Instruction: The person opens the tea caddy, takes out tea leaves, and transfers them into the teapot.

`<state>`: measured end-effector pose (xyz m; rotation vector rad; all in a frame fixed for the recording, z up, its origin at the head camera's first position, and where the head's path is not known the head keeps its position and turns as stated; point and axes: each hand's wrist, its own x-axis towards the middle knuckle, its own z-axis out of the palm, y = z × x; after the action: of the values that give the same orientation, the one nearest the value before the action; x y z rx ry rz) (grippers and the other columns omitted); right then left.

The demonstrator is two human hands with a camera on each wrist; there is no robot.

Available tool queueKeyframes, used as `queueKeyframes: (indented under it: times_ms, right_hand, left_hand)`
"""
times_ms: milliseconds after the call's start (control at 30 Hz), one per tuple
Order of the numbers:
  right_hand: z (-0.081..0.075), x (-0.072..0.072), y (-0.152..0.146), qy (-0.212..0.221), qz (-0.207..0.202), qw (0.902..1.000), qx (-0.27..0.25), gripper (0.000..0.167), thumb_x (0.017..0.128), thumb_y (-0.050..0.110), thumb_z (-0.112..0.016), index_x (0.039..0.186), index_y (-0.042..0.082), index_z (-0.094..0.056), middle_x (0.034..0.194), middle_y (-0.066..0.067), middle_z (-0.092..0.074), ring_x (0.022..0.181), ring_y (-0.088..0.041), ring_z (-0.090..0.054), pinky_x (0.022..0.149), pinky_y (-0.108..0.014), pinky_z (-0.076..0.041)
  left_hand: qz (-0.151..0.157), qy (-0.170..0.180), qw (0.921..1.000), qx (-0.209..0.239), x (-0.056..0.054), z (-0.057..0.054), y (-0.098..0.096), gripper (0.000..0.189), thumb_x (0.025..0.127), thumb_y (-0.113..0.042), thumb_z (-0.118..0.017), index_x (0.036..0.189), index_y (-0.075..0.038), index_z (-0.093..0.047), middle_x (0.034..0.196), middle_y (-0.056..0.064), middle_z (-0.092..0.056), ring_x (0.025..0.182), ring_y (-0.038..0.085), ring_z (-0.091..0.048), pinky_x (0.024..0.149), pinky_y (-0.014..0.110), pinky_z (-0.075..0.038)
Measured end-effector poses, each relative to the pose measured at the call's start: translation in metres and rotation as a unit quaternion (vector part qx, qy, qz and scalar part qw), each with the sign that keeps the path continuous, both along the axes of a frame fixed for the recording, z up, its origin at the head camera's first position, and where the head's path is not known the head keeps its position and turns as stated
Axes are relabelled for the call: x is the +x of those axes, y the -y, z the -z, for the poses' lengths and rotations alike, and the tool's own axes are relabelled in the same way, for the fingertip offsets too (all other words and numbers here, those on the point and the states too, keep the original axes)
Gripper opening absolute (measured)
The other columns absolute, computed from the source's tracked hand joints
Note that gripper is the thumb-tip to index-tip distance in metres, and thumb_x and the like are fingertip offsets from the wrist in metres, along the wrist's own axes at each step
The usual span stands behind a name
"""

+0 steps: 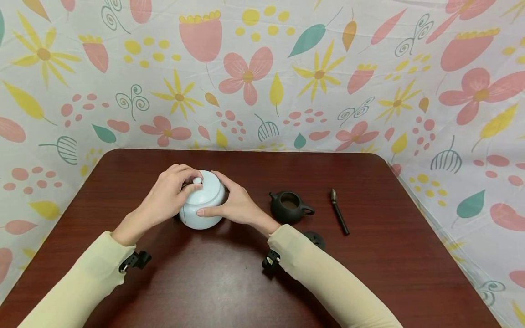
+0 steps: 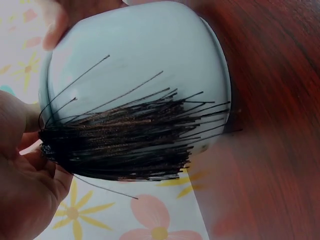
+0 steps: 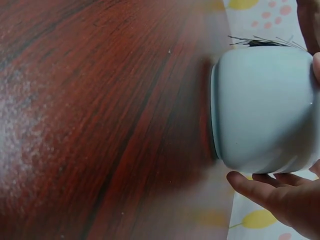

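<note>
A pale, glossy lidded jar (image 1: 201,221) stands on the table at left of centre, its round lid (image 1: 209,189) on top. My left hand (image 1: 166,196) is over the lid, thumb and fingers pinching its small knob (image 1: 197,181). Around the jar's right side, my right hand (image 1: 239,205) grips it, with the thumb across the front. A black tassel (image 2: 120,140) hangs against the jar's side below my left hand in the left wrist view. In the right wrist view only the tassel's tips show above the jar (image 3: 265,110).
Right of the jar sits a small dark teapot (image 1: 287,212) with its top uncovered. A dark round lid (image 1: 316,238) lies partly behind my right sleeve. Farther right is a thin dark stick with a tan tip (image 1: 339,214). Flower-patterned cloth (image 1: 246,114) rises behind the table (image 1: 246,291).
</note>
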<state>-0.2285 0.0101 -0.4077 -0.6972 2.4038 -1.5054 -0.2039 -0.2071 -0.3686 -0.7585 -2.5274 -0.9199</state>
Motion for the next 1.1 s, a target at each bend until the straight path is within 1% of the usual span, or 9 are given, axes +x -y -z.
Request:
queueKeyframes:
  times_ms: [233, 367, 433, 533, 667, 767, 867, 1000, 1100]
  right_hand:
    - [0.001, 0.0, 0.001, 0.005, 0.008, 1.0, 0.0, 0.108, 0.075, 0.044, -0.096, 0.164, 0.031, -0.037, 0.141, 0.01, -0.057, 0.122, -0.01, -0.057, 0.102, -0.039, -0.047]
    - [0.0, 0.001, 0.001, 0.007, 0.012, 0.9999, 0.001, 0.109, 0.074, 0.044, -0.097, 0.165, 0.031, -0.037, 0.143, 0.009, -0.057, 0.123, -0.01, -0.056, 0.103, -0.039, -0.047]
    - [0.0, 0.001, 0.001, 0.009, 0.012, 0.9999, 0.0, 0.109, 0.075, 0.044, -0.097, 0.165, 0.031, -0.036, 0.143, 0.009, -0.056, 0.123, -0.01, -0.056, 0.103, -0.039, -0.048]
    - [-0.001, 0.001, 0.0, 0.01, 0.01, 0.9999, -0.002, 0.109, 0.074, 0.044, -0.097, 0.164, 0.031, -0.037, 0.142, 0.009, -0.057, 0.122, -0.01, -0.057, 0.102, -0.039, -0.048]
    - [0.0, 0.0, -0.001, 0.014, 0.008, 0.9999, -0.001, 0.109, 0.075, 0.045, -0.096, 0.165, 0.032, -0.036, 0.142, 0.009, -0.057, 0.122, -0.011, -0.057, 0.101, -0.04, -0.049]
    - [0.0, 0.0, -0.001, 0.018, 0.006, 0.9998, 0.002, 0.11, 0.075, 0.046, -0.096, 0.165, 0.032, -0.034, 0.143, 0.008, -0.056, 0.123, -0.011, -0.057, 0.101, -0.041, -0.049]
    - [0.0, 0.0, -0.001, 0.018, 0.003, 0.9998, 0.002, 0.11, 0.076, 0.045, -0.095, 0.166, 0.032, -0.033, 0.145, 0.008, -0.055, 0.123, -0.011, -0.057, 0.101, -0.041, -0.049]
    - [-0.002, 0.0, -0.001, 0.019, 0.001, 0.9998, -0.001, 0.109, 0.077, 0.044, -0.095, 0.166, 0.032, -0.033, 0.144, 0.008, -0.056, 0.123, -0.011, -0.057, 0.101, -0.041, -0.049]
    - [-0.003, 0.001, -0.001, 0.022, -0.002, 0.9997, -0.004, 0.107, 0.077, 0.044, -0.095, 0.165, 0.033, -0.034, 0.143, 0.008, -0.056, 0.123, -0.011, -0.057, 0.101, -0.042, -0.049]
  left_hand:
    - [0.023, -0.021, 0.9993, -0.02, -0.003, -0.002, 0.003, 0.009, 0.095, -0.002, -0.078, 0.103, -0.003, -0.074, 0.105, 0.007, -0.071, 0.093, 0.022, -0.056, 0.078, 0.041, -0.047]
    - [0.013, -0.037, 0.9989, -0.027, -0.001, 0.0, 0.001, 0.009, 0.096, -0.003, -0.076, 0.105, -0.002, -0.073, 0.107, 0.008, -0.071, 0.098, 0.026, -0.057, 0.079, 0.043, -0.049]
    - [0.006, -0.038, 0.9988, -0.031, 0.0, 0.0, 0.0, 0.009, 0.097, -0.003, -0.076, 0.106, -0.002, -0.072, 0.108, 0.009, -0.071, 0.101, 0.027, -0.057, 0.081, 0.043, -0.05]
    - [0.006, -0.029, 0.9989, -0.035, 0.0, -0.002, 0.0, 0.01, 0.098, -0.005, -0.076, 0.107, -0.002, -0.073, 0.108, 0.009, -0.07, 0.102, 0.029, -0.056, 0.083, 0.045, -0.05]
    - [0.025, -0.003, 0.9989, -0.038, -0.002, -0.006, 0.005, 0.01, 0.098, -0.005, -0.076, 0.108, -0.004, -0.075, 0.108, 0.006, -0.068, 0.105, 0.027, -0.054, 0.088, 0.047, -0.047]
    - [0.039, 0.021, 0.9984, -0.036, -0.004, -0.009, 0.009, 0.014, 0.098, -0.006, -0.076, 0.112, -0.005, -0.076, 0.11, 0.003, -0.068, 0.109, 0.026, -0.053, 0.089, 0.047, -0.045]
    - [0.043, 0.037, 0.9979, -0.033, -0.006, -0.01, 0.012, 0.02, 0.098, -0.01, -0.077, 0.117, -0.005, -0.076, 0.114, 0.004, -0.067, 0.113, 0.027, -0.053, 0.09, 0.048, -0.046]
    - [0.043, 0.045, 0.9977, -0.027, -0.007, -0.011, 0.015, 0.023, 0.096, -0.013, -0.08, 0.117, -0.004, -0.078, 0.119, 0.007, -0.065, 0.118, 0.031, -0.054, 0.091, 0.05, -0.048]
    - [0.041, 0.046, 0.998, -0.012, -0.008, -0.01, 0.015, 0.02, 0.095, -0.011, -0.081, 0.113, -0.004, -0.08, 0.124, 0.009, -0.067, 0.119, 0.03, -0.059, 0.09, 0.049, -0.052]
